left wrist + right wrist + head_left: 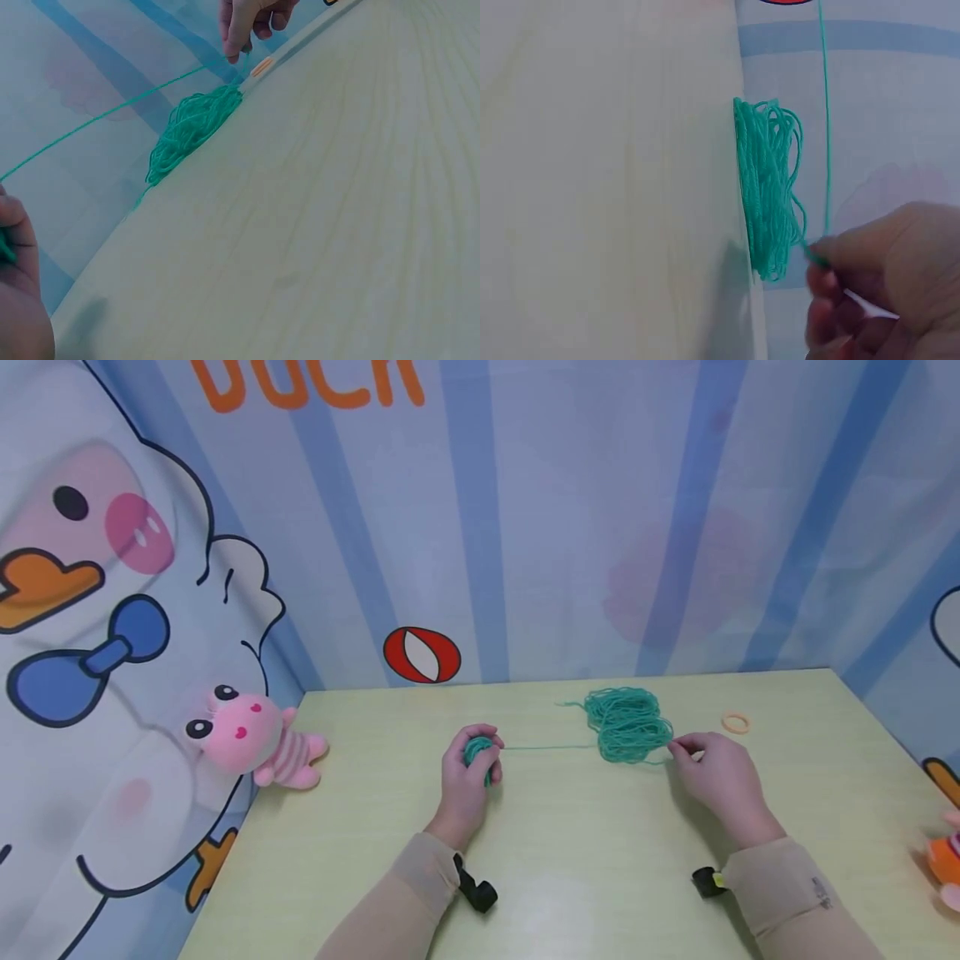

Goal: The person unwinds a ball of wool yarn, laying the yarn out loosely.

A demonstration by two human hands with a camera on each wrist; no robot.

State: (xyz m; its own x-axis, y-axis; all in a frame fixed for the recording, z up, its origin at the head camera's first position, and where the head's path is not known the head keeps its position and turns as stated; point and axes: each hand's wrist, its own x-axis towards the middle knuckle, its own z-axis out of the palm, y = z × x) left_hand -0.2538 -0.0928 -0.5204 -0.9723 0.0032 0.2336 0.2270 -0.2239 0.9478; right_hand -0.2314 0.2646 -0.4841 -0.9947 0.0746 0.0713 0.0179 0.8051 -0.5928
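Note:
My left hand (pixel 467 777) grips a small wound bundle of green yarn (pixel 478 748), its fingers curled round it. From there a single strand (pixel 547 747) runs taut to the right, passing over a loose heap of green yarn (pixel 628 725) on the table. At the heap's right edge my right hand (pixel 716 777) pinches the strand between thumb and forefinger. In the right wrist view the right hand (pixel 885 277) holds the yarn at its fingertips, with the strand bending back toward the looped heap (pixel 765 187). The left wrist view shows the strand (pixel 97 120) stretched above the heap.
An orange ring (pixel 736 722) lies on the table (pixel 570 843) behind my right hand. A pink plush toy (pixel 262 739) leans at the left edge, and part of an orange toy (pixel 947 860) shows at the right. A printed curtain (pixel 555 527) hangs along the back.

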